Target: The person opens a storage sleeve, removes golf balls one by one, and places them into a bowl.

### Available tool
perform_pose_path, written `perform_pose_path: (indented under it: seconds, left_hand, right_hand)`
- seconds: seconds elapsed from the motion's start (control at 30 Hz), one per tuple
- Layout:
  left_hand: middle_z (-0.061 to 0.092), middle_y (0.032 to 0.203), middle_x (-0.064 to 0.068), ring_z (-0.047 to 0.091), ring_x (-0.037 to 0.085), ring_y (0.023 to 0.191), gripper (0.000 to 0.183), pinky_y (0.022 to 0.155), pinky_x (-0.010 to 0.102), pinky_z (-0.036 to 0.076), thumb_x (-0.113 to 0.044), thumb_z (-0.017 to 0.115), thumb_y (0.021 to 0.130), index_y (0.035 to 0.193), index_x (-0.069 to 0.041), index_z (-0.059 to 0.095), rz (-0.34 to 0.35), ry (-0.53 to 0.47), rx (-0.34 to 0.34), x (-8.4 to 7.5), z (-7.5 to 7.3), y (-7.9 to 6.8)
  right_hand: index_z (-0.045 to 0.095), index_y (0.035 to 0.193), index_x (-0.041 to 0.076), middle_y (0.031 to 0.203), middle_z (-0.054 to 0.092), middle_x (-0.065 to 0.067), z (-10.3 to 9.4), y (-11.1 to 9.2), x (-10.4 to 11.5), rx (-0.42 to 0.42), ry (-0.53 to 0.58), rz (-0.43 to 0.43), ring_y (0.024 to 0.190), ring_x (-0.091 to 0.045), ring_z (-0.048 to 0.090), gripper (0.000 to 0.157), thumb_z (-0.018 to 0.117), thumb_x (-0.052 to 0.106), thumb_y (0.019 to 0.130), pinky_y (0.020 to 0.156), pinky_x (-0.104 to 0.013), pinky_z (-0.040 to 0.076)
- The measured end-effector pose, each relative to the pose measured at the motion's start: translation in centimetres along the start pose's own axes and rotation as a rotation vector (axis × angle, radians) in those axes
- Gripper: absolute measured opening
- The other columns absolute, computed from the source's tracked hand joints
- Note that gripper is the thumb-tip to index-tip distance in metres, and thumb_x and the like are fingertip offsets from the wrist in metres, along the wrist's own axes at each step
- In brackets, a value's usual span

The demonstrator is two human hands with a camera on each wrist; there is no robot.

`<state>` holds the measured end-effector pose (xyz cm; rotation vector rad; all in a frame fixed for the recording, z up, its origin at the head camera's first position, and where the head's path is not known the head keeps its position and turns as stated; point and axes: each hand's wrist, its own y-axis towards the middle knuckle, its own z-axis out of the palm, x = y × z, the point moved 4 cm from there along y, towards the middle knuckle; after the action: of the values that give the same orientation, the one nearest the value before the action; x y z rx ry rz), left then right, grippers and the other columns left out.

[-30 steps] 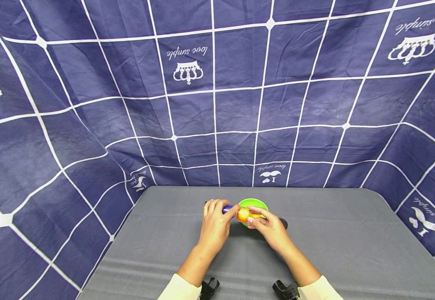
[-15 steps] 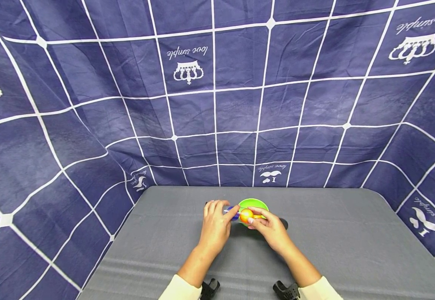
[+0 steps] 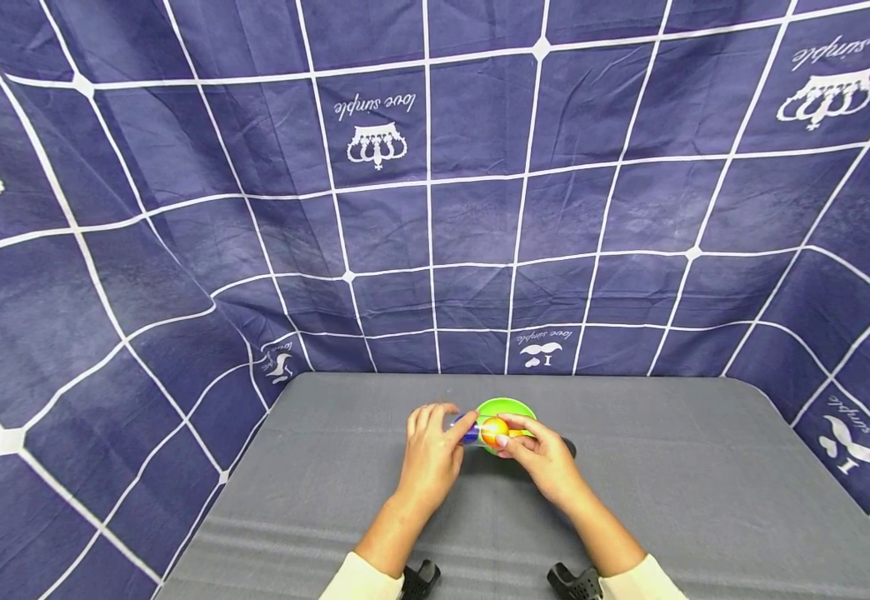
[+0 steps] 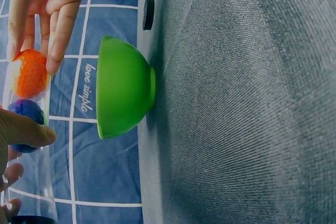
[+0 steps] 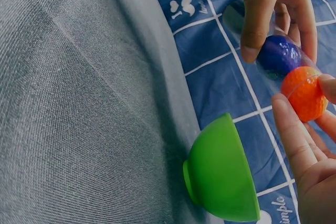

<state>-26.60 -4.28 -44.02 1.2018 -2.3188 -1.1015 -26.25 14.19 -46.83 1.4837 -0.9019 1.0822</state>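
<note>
A clear tube [image 5: 233, 17] lies tilted in my left hand [image 3: 429, 454], its fingers curled round it and the thumb along its side. Inside the tube is a blue ball [image 5: 281, 56]. At the tube's right end sits an orange ball [image 3: 494, 432], against the blue one. My right hand [image 3: 543, 462] pinches the orange ball between thumb and fingers; whether the fingers also touch the tube's rim, I cannot tell. Beneath and just beyond both hands stands a green bowl [image 4: 123, 87], upright on the table. Its inside is mostly hidden.
A flat black disc [image 4: 149, 14] lies on the grey table [image 3: 315, 467] right of the bowl, partly covered by my right hand in the head view. Blue cloth [image 3: 472, 217] with white lines hangs behind and at both sides.
The blue ball has shifted right, from beneath my left fingers to beside the orange ball. The orange ball has moved slightly right. Both hands stay nearly in place.
</note>
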Motion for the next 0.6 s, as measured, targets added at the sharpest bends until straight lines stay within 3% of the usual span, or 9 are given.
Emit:
perform_pose_path:
  seconds: [0.3, 0.6]
  left_hand:
    - [0.064, 0.113, 0.004, 0.058, 0.026, 0.109, 0.061, 0.102, 0.049, 0.041, -0.004, 0.086, 0.067, 0.122, -0.028, 0.072, -0.022, -0.016, 0.019, 0.09, 0.2, -0.19]
    - [0.065, 0.114, 0.004, 0.059, 0.027, 0.109, 0.061, 0.1, 0.048, 0.042, -0.006, 0.087, 0.067, 0.122, -0.028, 0.072, -0.041, -0.035, 0.007, 0.38, 0.34, -0.54]
  right_hand:
    - [0.054, 0.134, -0.013, 0.119, 0.059, -0.032, -0.13, 0.06, 0.21, -0.008, -0.025, -0.005, 0.087, -0.01, 0.073, 0.04, 0.062, 0.004, 0.098, 0.083, -0.029, 0.061]
    - [0.057, 0.133, -0.009, 0.125, 0.057, -0.03, -0.46, 0.27, 0.25, -0.027, -0.032, 0.039, 0.089, -0.014, 0.074, 0.04, 0.065, 0.005, 0.096, 0.083, -0.032, 0.061]
